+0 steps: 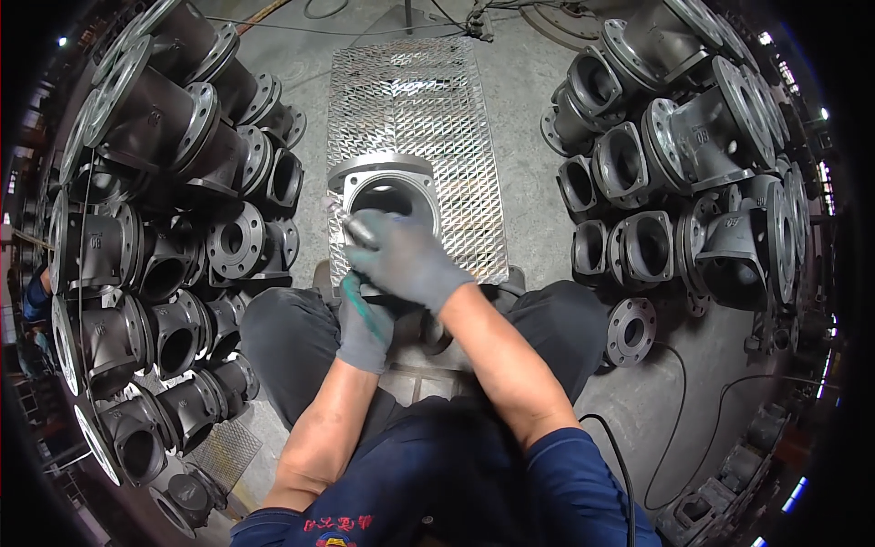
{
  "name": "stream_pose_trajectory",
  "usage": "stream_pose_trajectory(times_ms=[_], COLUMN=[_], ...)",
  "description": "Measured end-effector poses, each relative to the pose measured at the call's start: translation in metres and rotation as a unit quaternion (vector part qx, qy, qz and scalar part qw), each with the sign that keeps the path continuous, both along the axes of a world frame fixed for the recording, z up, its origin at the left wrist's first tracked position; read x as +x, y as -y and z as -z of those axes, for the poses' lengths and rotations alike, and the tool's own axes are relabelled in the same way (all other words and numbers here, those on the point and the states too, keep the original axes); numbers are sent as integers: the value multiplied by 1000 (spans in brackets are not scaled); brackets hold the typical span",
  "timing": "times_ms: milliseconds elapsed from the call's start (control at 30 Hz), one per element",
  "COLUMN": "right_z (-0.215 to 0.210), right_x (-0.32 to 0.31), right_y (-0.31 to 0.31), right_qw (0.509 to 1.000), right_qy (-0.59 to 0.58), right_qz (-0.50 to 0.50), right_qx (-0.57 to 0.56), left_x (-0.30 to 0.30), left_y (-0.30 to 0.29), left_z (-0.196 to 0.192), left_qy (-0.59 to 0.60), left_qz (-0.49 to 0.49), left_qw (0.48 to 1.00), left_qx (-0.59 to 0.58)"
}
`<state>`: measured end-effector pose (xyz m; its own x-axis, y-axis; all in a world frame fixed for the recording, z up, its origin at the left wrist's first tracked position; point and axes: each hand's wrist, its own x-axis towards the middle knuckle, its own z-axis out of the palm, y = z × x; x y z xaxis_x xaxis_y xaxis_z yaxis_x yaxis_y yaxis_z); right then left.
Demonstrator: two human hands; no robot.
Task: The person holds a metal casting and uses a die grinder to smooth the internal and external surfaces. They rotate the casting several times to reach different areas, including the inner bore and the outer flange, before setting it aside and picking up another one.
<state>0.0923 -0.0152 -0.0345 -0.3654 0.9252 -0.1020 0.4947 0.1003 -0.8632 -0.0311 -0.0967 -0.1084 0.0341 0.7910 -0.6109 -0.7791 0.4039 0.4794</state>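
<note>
A grey cast valve body (390,187) with a square, shiny machined flange stands on a perforated metal plate (424,100) just ahead of my knees. My right hand (401,255), in a grey glove, grips a slim metal hand tool (344,219) whose tip lies on the flange's left edge. Below it my left hand (365,319), also gloved in grey with a green stripe, clasps the rear part of the same tool, close to my right wrist. Most of the tool is hidden by the gloves.
Several dark flanged valve bodies (164,128) are stacked on the left. Another pile of valve bodies (674,137) sits on the right, with a loose round flange piece (631,330) by my right knee. A black cable (674,428) runs over the concrete floor.
</note>
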Motion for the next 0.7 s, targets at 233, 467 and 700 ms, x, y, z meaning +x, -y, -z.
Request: stream_pose_trajectory(times_ms=[233,467,700], right_z=[29,8,30], right_x=[111,127,92], right_y=[10,42,61], right_qw=[971,928,935], right_qy=[-64,-129,-46], right_qz=[227,269,318], right_qx=[-37,-225,-152], left_x=[-44,-40,-53], left_y=[17,17,24], left_z=[9,0,-2], left_qy=[-113,-128,-154], left_qz=[196,185,228], left_qw=[974,974,960], left_qx=[-15,-27,-57])
